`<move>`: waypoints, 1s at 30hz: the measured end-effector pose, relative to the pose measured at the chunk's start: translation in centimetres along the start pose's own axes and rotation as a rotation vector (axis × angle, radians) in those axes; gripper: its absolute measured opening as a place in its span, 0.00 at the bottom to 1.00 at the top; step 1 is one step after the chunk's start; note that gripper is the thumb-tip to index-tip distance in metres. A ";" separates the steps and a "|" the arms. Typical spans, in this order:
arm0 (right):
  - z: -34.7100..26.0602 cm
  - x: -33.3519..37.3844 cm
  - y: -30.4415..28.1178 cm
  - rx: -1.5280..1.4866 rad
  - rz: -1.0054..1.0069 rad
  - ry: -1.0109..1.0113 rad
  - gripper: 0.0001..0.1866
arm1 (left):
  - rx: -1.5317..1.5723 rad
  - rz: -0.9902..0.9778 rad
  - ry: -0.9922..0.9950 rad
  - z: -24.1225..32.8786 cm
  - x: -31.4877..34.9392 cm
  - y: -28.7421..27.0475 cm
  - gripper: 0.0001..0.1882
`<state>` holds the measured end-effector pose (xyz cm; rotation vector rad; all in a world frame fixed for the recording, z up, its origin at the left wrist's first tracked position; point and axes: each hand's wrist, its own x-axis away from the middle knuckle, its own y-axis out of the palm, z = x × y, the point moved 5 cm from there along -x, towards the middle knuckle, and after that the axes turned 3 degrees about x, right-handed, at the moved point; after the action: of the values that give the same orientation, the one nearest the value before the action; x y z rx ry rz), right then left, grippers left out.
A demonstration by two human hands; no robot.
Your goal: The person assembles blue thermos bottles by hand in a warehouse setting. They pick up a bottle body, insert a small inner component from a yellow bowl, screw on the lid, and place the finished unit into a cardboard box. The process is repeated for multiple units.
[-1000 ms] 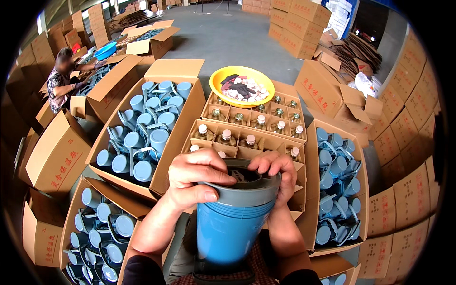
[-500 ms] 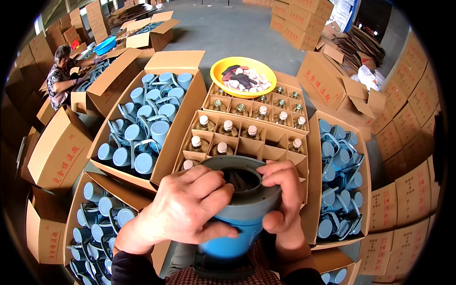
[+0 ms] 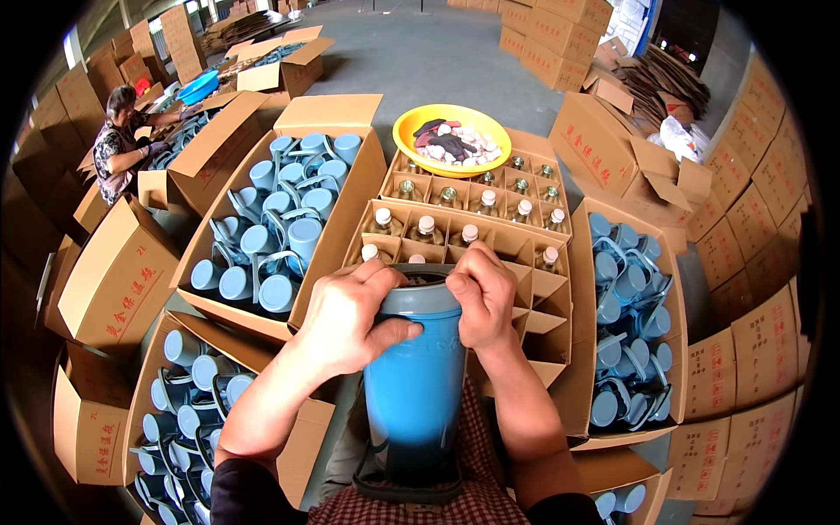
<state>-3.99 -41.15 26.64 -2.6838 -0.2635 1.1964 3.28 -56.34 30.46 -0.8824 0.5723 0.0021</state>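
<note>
**Blue flask [image 3: 413,376] held firm in a packed warehouse**

The flask is held roughly upright above the lap, before a checked apron [image 3: 490,468]. Its collar [image 3: 422,302] is clasped from both sides: the rim is hooked by the fingers of the left hand [image 3: 346,319], its thumb pressed lower down, while the opposite edge is closed upon by the curled right hand [image 3: 484,297]. The shell looks stiff and fairly light; whether it is lined cannot be told. Its glossy wall may prove slippery, so the collar seems the surer hold.

Beyond, pale-capped glass bottles [image 3: 426,229], likely fragile and best lifted by their necks, are stood in a divided carton [image 3: 560,341]. A second divided carton [image 3: 542,150] is topped by a yellow basin [image 3: 402,144], heaped with pale caps [image 3: 472,150] and dark cloth [image 3: 448,143]. Blue vessels [image 3: 305,234] are crowded into a left-hand carton [image 3: 346,214].
</note>
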 end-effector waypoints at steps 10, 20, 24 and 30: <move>0.6 -0.7 1.4 -0.002 -0.065 -0.013 0.19 | -0.147 0.085 0.032 0.4 -0.4 1.4 0.23; 3.9 -0.2 1.7 -0.343 -0.021 0.093 0.19 | -0.341 -0.093 -0.066 2.1 -1.9 2.1 0.21; 3.5 -0.2 1.8 -0.283 0.045 0.133 0.18 | -0.382 -0.014 -0.023 1.6 -1.7 2.6 0.20; 4.7 0.5 2.8 -0.346 0.101 0.290 0.19 | -0.346 0.004 -0.059 0.3 -1.5 2.6 0.18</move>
<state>-6.99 -43.24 22.51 -3.1589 -0.3183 0.8298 1.51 -54.10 29.44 -1.2128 0.5265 0.1340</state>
